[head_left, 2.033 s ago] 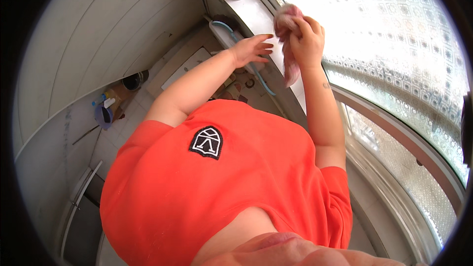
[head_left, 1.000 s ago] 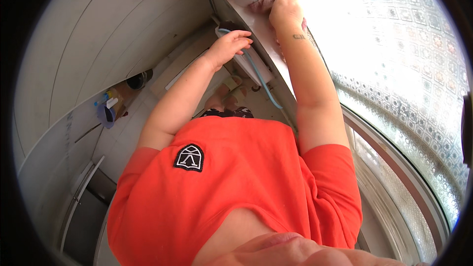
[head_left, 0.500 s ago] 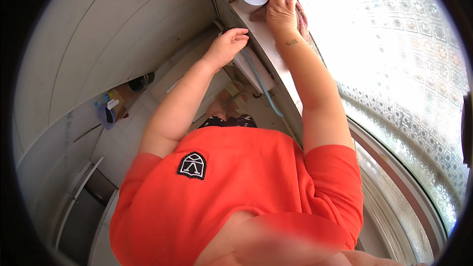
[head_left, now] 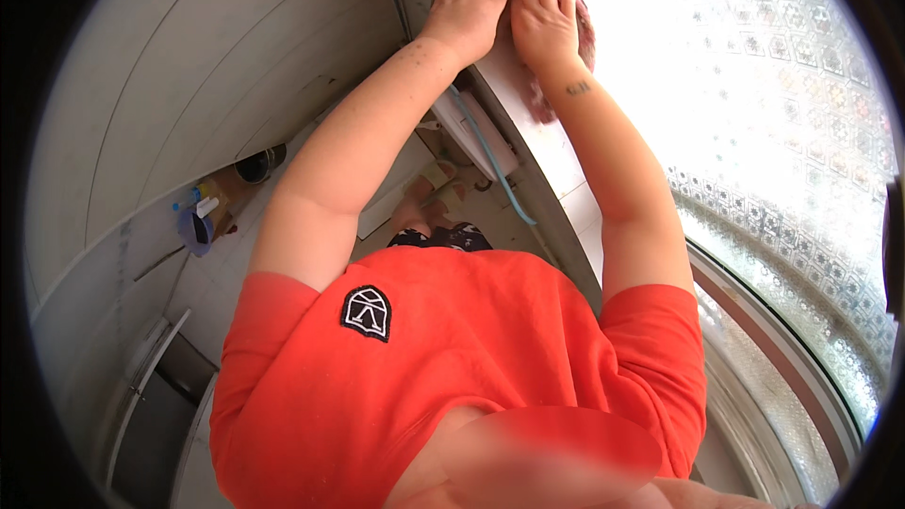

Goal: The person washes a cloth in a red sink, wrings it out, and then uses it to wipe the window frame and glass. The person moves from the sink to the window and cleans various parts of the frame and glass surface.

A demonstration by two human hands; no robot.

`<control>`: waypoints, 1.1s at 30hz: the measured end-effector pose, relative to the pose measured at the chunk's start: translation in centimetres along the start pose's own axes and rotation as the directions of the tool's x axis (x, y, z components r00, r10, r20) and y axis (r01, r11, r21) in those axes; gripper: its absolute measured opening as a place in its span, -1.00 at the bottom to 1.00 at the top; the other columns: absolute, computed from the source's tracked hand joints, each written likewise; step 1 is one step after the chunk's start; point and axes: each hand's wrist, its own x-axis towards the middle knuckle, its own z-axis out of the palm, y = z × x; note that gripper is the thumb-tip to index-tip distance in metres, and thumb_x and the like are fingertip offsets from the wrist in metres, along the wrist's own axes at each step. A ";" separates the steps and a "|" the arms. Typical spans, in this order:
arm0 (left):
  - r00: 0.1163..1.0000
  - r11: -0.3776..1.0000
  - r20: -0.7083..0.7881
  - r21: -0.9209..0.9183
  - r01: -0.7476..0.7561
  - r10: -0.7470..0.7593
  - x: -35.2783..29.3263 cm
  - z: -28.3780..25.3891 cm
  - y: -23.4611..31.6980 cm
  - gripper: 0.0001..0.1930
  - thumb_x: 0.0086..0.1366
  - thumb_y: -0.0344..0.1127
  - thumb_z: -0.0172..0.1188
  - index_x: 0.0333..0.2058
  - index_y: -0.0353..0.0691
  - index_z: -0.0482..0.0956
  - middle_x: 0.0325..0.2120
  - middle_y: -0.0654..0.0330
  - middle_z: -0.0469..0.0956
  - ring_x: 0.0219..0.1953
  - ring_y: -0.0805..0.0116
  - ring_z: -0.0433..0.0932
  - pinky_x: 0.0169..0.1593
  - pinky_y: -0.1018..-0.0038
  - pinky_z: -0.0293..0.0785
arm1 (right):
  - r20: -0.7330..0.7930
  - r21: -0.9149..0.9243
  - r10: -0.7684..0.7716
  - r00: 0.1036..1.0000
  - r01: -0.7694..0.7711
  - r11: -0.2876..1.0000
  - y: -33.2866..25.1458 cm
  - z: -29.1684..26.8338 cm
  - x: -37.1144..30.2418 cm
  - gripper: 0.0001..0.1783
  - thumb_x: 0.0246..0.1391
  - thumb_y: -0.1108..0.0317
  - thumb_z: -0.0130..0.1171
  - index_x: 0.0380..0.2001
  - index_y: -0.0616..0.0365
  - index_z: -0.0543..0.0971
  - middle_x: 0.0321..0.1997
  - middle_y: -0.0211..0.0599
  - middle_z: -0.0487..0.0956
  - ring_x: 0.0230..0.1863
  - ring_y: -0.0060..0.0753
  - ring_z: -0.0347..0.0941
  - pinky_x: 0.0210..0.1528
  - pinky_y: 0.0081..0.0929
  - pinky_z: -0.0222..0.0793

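Observation:
My left hand (head_left: 466, 17) is at the far end of the tiled window sill (head_left: 570, 170), closed over the white round pump bottle. Only a sliver of that bottle shows past its fingers. Close beside it on the right, my right hand (head_left: 545, 24) presses a reddish-pink cloth (head_left: 586, 33) against the sill and the foot of the window frame. Its fingers point away from me toward the corner. Cloth shows along the right side of the hand, and a loose end hangs below the wrist.
Patterned frosted window glass (head_left: 754, 85) rises on the right. A light blue hose (head_left: 490, 151) runs down below the sill. Pale wall panels (head_left: 217, 57) stand at the left. Lower down are a purple-blue container (head_left: 195, 233) and a dark round pot (head_left: 255, 168).
My left hand has moved up and right from below the sill to the white pump bottle, covering it. The right hand stays by the corner with the cloth, now spread further down the sill.

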 end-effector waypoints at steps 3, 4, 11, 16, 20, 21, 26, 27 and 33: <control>0.995 0.999 0.097 0.023 -0.026 0.023 0.8 0.3 0.0 -0.61 0.29 -0.37 0.05 0.10 -0.16 0.53 0.36 -0.03 0.20 0.32 -0.04 0.29 0.24 0.08 0.35 | 0.147 -0.328 -0.008 0.989 0.056 0.943 -1.0 4.5 -1.1 -0.48 0.06 0.26 0.00 0.09 0.19 0.55 0.35 -0.19 0.28 0.46 -0.10 -0.01 0.31 0.46 -0.01; 0.997 0.999 0.074 -0.039 -0.016 0.019 0.7 0.0 0.2 -0.60 0.25 -0.40 0.08 0.09 -0.25 0.51 0.32 -0.06 0.24 0.27 -0.06 0.34 0.23 0.10 0.37 | 0.184 -0.370 0.003 0.983 0.066 0.927 -1.8 5.1 -2.0 -0.46 0.08 0.24 -0.01 0.12 0.20 0.54 0.36 -0.16 0.27 0.47 -0.07 -0.03 0.33 0.50 -0.04; 0.988 0.997 0.146 -0.067 -0.032 0.042 0.9 -2.5 0.4 -0.57 0.11 -0.46 0.17 0.00 -0.42 0.51 0.37 -0.15 0.15 0.22 -0.10 0.41 0.24 0.19 0.42 | 0.440 -0.251 0.038 0.897 0.083 0.964 -3.1 2.9 -7.3 -0.49 0.09 0.23 0.04 0.07 0.24 0.58 0.27 -0.05 0.34 0.40 0.01 0.07 0.39 0.17 -0.04; 0.989 0.998 0.138 -0.041 -0.046 0.051 0.0 -3.5 0.9 -0.54 0.08 -0.46 0.19 0.03 -0.37 0.53 0.39 -0.23 0.04 0.28 -0.19 0.31 0.26 0.12 0.39 | 0.619 -0.185 0.150 0.771 -0.043 0.982 -0.4 -4.0 -18.2 -0.42 0.07 0.27 0.05 0.19 0.20 0.47 0.40 -0.28 0.19 0.44 -0.16 0.02 0.46 0.02 -0.09; 0.992 0.995 0.086 -0.049 -0.084 0.088 -2.0 -6.1 2.8 -0.50 0.14 -0.45 0.18 0.11 -0.33 0.50 0.39 -0.23 0.03 0.34 -0.24 0.22 0.31 0.06 0.32 | 0.483 -0.197 0.302 0.822 -0.234 0.952 0.9 -6.4 -29.1 -0.57 0.09 0.32 0.03 0.04 0.18 0.55 0.26 -0.38 0.34 0.29 -0.27 0.22 0.28 -0.06 0.13; 0.991 0.992 0.069 -0.068 -0.107 0.112 -2.9 -6.7 3.3 -0.48 0.17 -0.43 0.17 0.15 -0.31 0.47 0.39 -0.22 0.04 0.34 -0.24 0.21 0.33 0.07 0.30 | 0.520 -0.193 0.316 0.793 -0.252 0.948 1.1 -7.1 -30.3 -0.53 0.06 0.33 0.05 0.07 0.21 0.53 0.28 -0.35 0.31 0.32 -0.25 0.19 0.30 -0.04 0.10; 0.980 0.975 0.050 -0.125 -0.186 0.194 -7.6 -4.4 5.5 -0.55 0.15 -0.40 0.23 0.07 -0.18 0.58 0.37 -0.22 0.10 0.29 -0.15 0.31 0.23 0.16 0.40 | 0.315 0.024 0.291 0.903 -0.314 0.949 2.3 -6.7 -25.7 -0.56 -0.01 0.29 0.11 -0.02 0.12 0.58 0.10 -0.40 0.41 0.12 -0.27 0.33 0.17 -0.16 0.18; 0.978 0.970 0.085 -0.168 -0.174 0.190 -8.4 -4.0 6.2 -0.55 0.16 -0.40 0.22 0.07 -0.19 0.58 0.37 -0.23 0.10 0.31 -0.15 0.29 0.23 0.13 0.38 | 0.373 0.086 0.314 0.873 -0.369 0.925 2.0 -6.5 -22.8 -0.59 -0.10 0.25 0.19 -0.11 0.09 0.59 0.01 -0.40 0.41 0.11 -0.28 0.32 0.16 -0.17 0.18; 0.920 0.918 0.281 -0.364 -0.160 0.272 -11.3 -2.8 9.1 -0.56 0.16 -0.44 0.22 0.06 -0.25 0.57 0.35 -0.27 0.12 0.34 -0.17 0.25 0.28 0.11 0.34 | 0.211 0.018 0.311 0.927 -0.321 0.947 0.4 -4.0 -22.5 -0.69 -0.01 0.26 0.10 -0.15 -0.05 0.61 0.12 -0.47 0.42 0.23 -0.34 0.26 0.30 -0.15 0.12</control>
